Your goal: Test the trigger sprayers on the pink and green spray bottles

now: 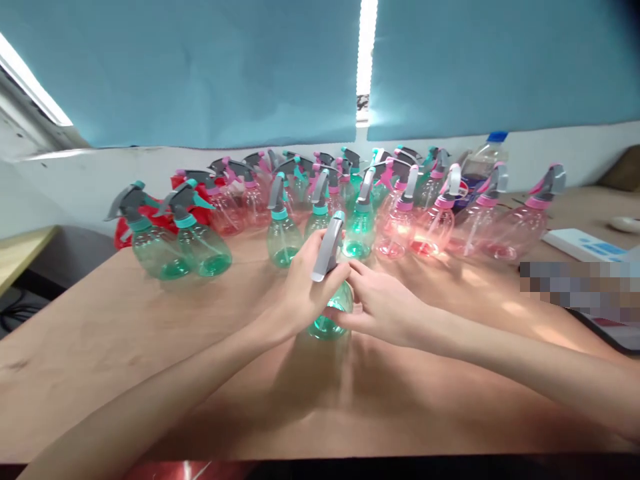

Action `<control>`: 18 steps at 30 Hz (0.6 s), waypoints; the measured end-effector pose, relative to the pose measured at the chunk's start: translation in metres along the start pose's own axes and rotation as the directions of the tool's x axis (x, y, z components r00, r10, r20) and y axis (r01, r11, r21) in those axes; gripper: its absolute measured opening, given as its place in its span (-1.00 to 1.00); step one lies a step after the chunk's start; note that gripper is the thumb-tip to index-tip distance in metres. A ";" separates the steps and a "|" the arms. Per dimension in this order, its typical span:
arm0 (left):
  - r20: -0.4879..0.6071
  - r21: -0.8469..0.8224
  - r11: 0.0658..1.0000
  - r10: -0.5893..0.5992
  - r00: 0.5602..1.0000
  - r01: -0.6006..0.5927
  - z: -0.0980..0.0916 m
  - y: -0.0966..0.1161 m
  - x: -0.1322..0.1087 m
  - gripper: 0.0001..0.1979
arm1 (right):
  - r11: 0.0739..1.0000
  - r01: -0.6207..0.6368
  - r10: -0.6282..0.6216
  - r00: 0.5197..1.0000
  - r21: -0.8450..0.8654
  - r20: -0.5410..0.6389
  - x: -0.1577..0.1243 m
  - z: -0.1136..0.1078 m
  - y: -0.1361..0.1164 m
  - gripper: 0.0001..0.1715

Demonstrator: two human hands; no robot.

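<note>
A green spray bottle (327,327) with a grey trigger head stands on the wooden table in front of me. My left hand (307,283) is closed around its neck, just under the head. Wrapped about the bottle's right side is my right hand (383,300), its thumb low on the body and its fingers partly hidden behind. Right behind stand more green spray bottles (284,237), and pink spray bottles (395,230) are to their right. Two green spray bottles (206,250) lean close together at the left.
Several more spray bottles crowd the back, by the wall. A large bottle with a blue cap (487,160) stands behind at the right. Red plastic (150,217) lies at the back left. A white and blue box (583,245) and a blurred-out item (595,293) are at the right edge.
</note>
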State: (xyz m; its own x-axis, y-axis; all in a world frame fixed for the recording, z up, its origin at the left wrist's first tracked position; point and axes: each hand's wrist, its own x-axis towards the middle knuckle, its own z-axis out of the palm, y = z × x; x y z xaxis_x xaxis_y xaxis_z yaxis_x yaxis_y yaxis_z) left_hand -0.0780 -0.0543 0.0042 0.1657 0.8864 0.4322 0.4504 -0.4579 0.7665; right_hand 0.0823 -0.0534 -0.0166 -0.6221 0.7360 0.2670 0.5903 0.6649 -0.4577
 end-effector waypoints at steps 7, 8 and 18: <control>-0.003 -0.122 0.992 -0.001 1.000 0.001 0.034 0.002 0.023 -0.64 | 0.999 0.042 -0.042 0.999 -0.026 -0.013 -0.023 -0.018 0.053 -0.33; -0.004 -0.126 0.992 -0.003 1.000 0.002 0.037 0.002 0.026 -0.64 | 0.999 0.036 -0.036 0.999 -0.039 0.006 -0.027 -0.020 0.065 -0.29; 0.049 -0.156 0.986 -0.057 0.997 0.064 0.042 0.006 0.049 -0.69 | 0.995 0.070 -0.063 0.993 -0.070 0.098 -0.058 -0.005 0.144 -0.13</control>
State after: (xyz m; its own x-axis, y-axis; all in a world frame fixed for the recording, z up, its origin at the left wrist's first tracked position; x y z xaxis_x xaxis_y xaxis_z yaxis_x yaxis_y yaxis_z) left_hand -0.0307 -0.0113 0.0104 0.1824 0.9133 0.3643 0.3180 -0.4054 0.8571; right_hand 0.2057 0.0006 -0.0936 -0.7055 0.6765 0.2111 0.5795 0.7222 -0.3777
